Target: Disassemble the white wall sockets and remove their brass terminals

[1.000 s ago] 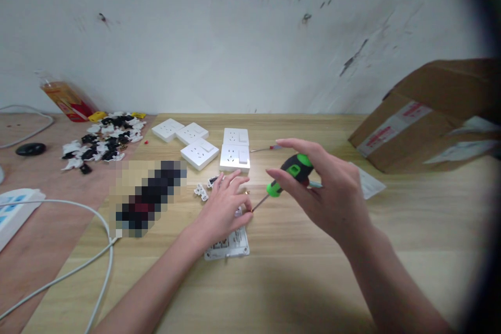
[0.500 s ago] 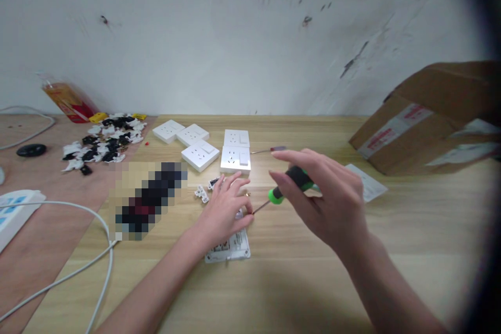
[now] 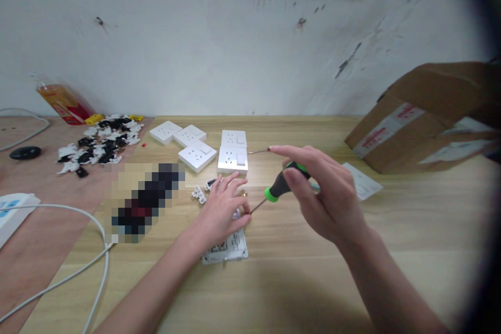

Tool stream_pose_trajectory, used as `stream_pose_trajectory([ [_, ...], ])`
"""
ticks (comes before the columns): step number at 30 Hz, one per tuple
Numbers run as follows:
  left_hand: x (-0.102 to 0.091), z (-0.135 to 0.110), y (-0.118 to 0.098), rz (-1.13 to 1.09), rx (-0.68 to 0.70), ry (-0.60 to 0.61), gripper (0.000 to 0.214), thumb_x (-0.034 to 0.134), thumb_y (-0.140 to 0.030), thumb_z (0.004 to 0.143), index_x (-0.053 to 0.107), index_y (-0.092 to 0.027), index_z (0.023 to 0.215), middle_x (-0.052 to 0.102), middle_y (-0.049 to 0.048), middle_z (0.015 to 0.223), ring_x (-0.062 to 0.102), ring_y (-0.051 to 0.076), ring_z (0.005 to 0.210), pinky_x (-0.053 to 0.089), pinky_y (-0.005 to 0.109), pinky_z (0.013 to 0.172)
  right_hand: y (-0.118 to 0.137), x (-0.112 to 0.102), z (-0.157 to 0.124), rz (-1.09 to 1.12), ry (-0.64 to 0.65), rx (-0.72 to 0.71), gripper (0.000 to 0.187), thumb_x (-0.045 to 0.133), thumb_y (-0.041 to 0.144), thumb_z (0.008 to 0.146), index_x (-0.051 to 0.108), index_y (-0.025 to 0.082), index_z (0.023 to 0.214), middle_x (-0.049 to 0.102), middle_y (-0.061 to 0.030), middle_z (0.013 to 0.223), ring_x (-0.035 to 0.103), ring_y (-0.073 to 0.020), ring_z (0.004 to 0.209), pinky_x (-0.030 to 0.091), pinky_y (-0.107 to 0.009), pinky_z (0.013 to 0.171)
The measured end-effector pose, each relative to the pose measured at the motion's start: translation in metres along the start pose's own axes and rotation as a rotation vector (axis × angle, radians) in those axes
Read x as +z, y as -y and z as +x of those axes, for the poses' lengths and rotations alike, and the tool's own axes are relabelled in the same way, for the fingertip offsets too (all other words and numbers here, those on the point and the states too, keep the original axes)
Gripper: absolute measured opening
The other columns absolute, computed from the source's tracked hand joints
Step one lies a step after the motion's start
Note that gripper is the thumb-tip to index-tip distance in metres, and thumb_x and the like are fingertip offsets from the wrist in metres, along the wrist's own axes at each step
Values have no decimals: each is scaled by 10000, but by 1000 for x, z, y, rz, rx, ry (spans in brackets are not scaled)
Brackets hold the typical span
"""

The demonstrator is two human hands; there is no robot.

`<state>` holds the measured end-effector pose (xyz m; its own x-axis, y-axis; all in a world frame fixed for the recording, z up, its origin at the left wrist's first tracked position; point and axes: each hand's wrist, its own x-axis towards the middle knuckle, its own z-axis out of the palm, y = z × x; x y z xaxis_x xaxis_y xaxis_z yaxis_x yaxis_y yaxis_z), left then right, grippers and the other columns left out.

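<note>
Over the socket shell point(image 3: 236, 246): left hand point(image 3: 221, 204), pinch narrow, contents unclear
Right of the shell: right hand point(image 3: 326, 194) holds the screwdriver point(image 3: 279, 186), shaft slanting toward it, tip by left hand

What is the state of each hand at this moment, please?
Left hand: thumb and forefinger close together at the tip of the screwdriver; whether they hold anything cannot be told.
Right hand: holding the screwdriver by its handle, forefinger extended.

1. Light is soft and even.
2. A diffuse shadow point(image 3: 309, 289) dims the lower tabletop point(image 3: 391, 224).
3. A dark, out-of-focus band point(image 3: 487, 250) edges the right side.
4. Pixelation masks a patch point(image 3: 146, 201) left of centre.
</note>
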<state>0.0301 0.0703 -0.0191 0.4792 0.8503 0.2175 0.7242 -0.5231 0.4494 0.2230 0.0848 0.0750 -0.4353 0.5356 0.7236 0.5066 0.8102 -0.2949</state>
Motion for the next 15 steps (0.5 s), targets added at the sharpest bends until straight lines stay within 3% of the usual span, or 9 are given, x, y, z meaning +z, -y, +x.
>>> stream_pose_trajectory([
  [2, 0, 0, 0, 2, 0, 6, 36, 670, -280, 821, 677, -245, 815, 480, 37, 1396, 245, 278, 1414, 161, 576, 1146, -1, -2, 0, 121, 92, 59, 390, 409, 197, 945, 467, 215, 1330, 637, -72, 1081, 610, -185, 922, 476, -336, 785],
  [4, 0, 0, 0, 2, 3, 8, 38, 666, -282, 824, 676, -246, 815, 476, 35, 1400, 242, 278, 1415, 163, 580, 1145, 0, -2, -1, 175, 118, 87, 437, 439, 186, 937, 416, 225, 1372, 616, -76, 1169, 620, -174, 947, 484, -322, 806],
  [8, 1, 0, 1, 0, 13, 6, 33, 663, -277, 824, 673, -246, 818, 474, 35, 1395, 246, 290, 1410, 166, 597, 1137, 0, 2, -2, 23, -35, 35, 399, 643, 186, 842, 538, 223, 1225, 660, -21, 925, 615, -144, 756, 474, -283, 721],
  [10, 1, 0, 1, -4, 17, 3, 35, 663, -278, 824, 671, -245, 817, 474, 35, 1394, 250, 293, 1407, 168, 602, 1134, 0, 2, -2, -12, -53, 21, 361, 625, 191, 853, 554, 214, 1206, 649, -16, 874, 603, -146, 747, 468, -289, 718],
  [13, 1, 0, 2, -8, 21, -2, 34, 661, -279, 826, 667, -245, 828, 481, 37, 1386, 253, 289, 1405, 177, 601, 1131, -1, -1, -1, 117, 67, 50, 431, 474, 186, 922, 446, 201, 1352, 637, -64, 1039, 614, -172, 913, 481, -308, 780],
  [15, 1, 0, 2, -9, 24, -6, 34, 666, -278, 822, 666, -245, 829, 483, 38, 1384, 252, 288, 1405, 179, 602, 1130, -2, -2, -1, 155, 108, 53, 489, 470, 181, 922, 384, 203, 1403, 618, -83, 1137, 611, -176, 972, 484, -310, 805],
])
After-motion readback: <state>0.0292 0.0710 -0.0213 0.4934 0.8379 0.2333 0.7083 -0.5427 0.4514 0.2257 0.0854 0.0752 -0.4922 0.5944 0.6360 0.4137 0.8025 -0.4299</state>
